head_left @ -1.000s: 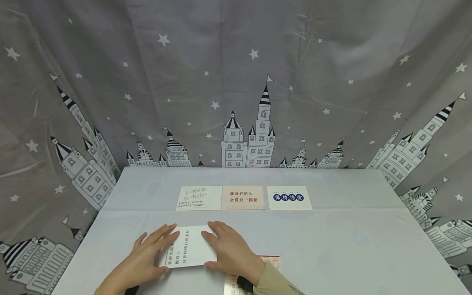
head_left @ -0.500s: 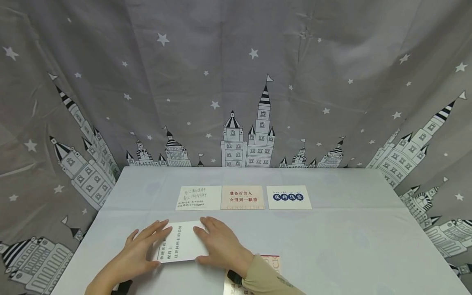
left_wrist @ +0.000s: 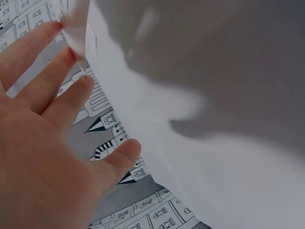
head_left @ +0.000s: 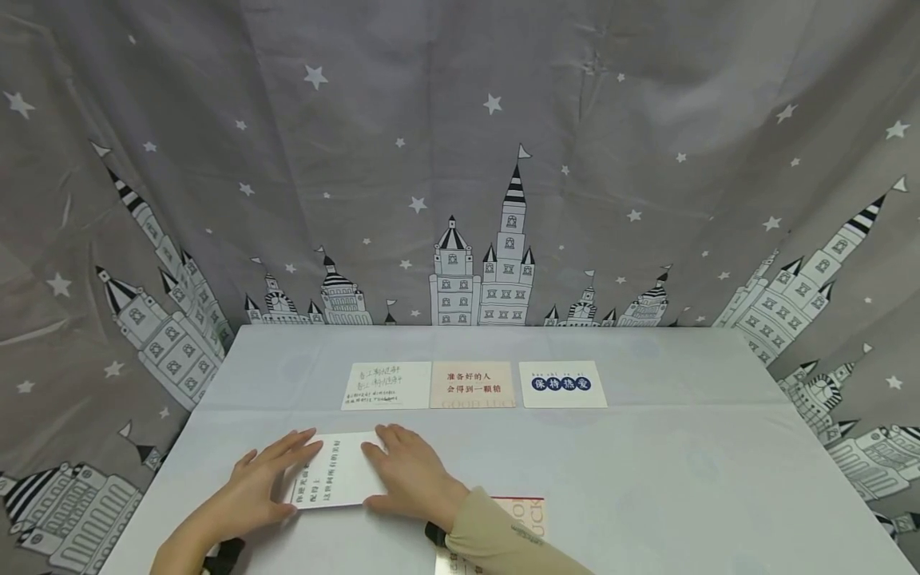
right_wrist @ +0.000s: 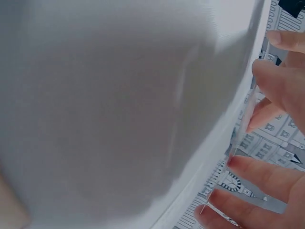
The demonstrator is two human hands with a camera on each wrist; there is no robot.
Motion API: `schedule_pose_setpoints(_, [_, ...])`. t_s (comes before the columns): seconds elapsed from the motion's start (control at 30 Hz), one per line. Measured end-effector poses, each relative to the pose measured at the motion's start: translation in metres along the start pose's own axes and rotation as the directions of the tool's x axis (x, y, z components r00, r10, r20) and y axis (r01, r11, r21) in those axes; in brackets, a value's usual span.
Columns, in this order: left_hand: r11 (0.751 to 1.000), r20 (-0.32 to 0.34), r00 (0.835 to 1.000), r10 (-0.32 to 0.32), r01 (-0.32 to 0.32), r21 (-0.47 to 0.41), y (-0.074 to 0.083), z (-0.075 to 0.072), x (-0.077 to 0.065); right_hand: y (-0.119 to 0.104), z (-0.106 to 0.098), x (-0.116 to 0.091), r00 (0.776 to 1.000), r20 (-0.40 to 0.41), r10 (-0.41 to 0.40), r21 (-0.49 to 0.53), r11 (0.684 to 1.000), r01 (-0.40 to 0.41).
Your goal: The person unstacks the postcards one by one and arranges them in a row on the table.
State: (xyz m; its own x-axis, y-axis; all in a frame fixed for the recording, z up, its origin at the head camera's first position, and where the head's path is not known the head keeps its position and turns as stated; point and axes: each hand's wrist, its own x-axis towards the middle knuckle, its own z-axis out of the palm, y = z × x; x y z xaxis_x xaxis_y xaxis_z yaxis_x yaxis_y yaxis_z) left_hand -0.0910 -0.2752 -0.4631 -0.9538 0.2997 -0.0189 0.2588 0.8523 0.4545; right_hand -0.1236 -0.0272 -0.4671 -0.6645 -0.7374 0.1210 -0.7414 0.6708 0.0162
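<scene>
A white card [head_left: 345, 469] with lines of dark printed characters is held between both hands over the left front of the table. My left hand [head_left: 251, 489] grips its left side, fingers at the far edge and thumb at the near corner. On the card's right side, my right hand [head_left: 415, 477] grips in the same way. The left wrist view shows the left hand [left_wrist: 52, 124] with fingertips on a pale card edge. Only a thin edge of the card shows in the right wrist view, where fingers of both hands touch it.
Three cards lie in a row farther back: a handwritten one [head_left: 386, 386], a peach one [head_left: 472, 386] and a white one with blue circles [head_left: 564, 385]. A cream card with a red edge [head_left: 528, 515] lies partly under the right sleeve [head_left: 496, 531]. A grey castle-print curtain [head_left: 460, 160] hangs behind the table.
Both hands have moved left, and slightly away from the person, with the white card between them. The other cards have stayed in place.
</scene>
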Motion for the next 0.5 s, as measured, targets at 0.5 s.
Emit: schedule_pose_setpoints(0.5, [0.998,0.083,0.996,-0.043,0.047,-0.043,-0.020,-0.001,0.012,-0.003,0.008,0.020,0.996,0.090,0.025,0.066,0.997,-0.031])
